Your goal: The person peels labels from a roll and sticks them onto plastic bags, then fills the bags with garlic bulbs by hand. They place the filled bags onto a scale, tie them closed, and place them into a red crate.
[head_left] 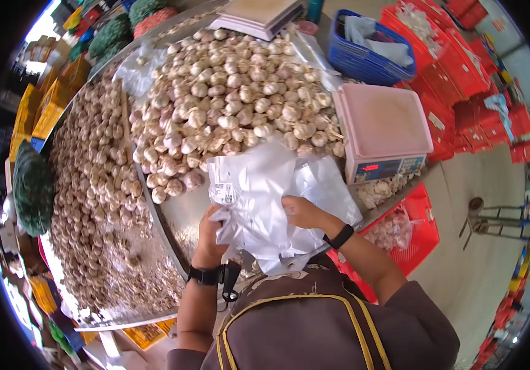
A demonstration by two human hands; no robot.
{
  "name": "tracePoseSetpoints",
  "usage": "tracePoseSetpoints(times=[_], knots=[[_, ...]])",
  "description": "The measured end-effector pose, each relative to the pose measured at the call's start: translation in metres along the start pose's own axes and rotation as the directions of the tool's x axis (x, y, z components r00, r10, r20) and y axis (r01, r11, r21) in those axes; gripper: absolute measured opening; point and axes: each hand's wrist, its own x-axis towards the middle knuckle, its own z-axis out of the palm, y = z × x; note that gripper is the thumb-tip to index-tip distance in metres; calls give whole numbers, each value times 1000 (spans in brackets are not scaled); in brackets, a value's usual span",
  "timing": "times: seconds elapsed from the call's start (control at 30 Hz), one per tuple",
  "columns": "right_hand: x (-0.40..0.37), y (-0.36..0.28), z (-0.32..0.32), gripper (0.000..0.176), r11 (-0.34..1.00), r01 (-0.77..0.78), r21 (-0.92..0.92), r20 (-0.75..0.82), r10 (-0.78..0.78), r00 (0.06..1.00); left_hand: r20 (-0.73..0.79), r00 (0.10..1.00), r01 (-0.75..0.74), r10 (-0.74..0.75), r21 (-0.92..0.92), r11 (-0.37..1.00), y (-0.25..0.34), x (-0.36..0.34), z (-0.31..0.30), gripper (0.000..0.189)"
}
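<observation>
A silvery-white plastic bag with a printed label is spread between my hands at the table's near edge. My left hand is closed on the bag's left side, with crumpled plastic at its fingers. On the right side, my right hand grips the same bag, its fingertips partly hidden by the plastic. Just beyond lies a big heap of garlic bulbs. More flat clear bags rest to the right of the held one, beneath my right hand.
A scale with a pink top stands right of the garlic. Behind it are a blue basket and red crates. A metal divider separates more garlic at left. A red crate holds bagged garlic below.
</observation>
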Motion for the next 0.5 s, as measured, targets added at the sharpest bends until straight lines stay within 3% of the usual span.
tracePoseSetpoints(times=[0.03,0.07,0.1,0.13,0.2,0.23,0.3,0.33,0.37,0.4,0.43,0.5], knots=[[1,-23,0,38,1000,0,-7,28,0,1000,-20,965,201,-263,-590,782,4,10,5,13],[-3,-46,-2,40,917,3,398,106,-50,993,-40,964,187,-263,-603,776,-4,13,-5,13],[-4,-63,-1,41,677,-36,735,154,-115,981,-37,961,200,-276,-597,777,-19,17,-18,14],[0,-57,2,41,681,-51,730,171,-110,979,-30,957,216,-288,-590,778,-22,19,-23,15],[8,-47,7,42,368,-171,914,234,-134,963,-79,946,218,-315,-565,796,-20,20,-23,14],[12,-47,9,42,370,-182,911,245,-131,961,-119,933,229,-339,-527,818,-18,20,-22,13],[25,-54,19,31,759,-154,633,108,110,988,-133,919,266,-372,-487,832,-14,20,-32,18],[27,-71,28,25,772,-118,624,-38,181,983,-231,918,256,-322,-276,927,1,16,-34,21],[30,-68,30,25,773,-118,624,-36,179,983,-311,917,248,-250,-46,968,12,13,-36,25],[34,-63,31,25,811,-58,582,-85,132,988,-445,895,32,-1,61,998,16,11,-38,28],[36,-63,32,26,844,-1,536,-131,85,988,-482,810,-111,334,433,894,29,6,-42,24],[38,-64,43,29,807,4,591,-170,119,978,-401,815,-94,418,621,778,59,-13,-40,21]])
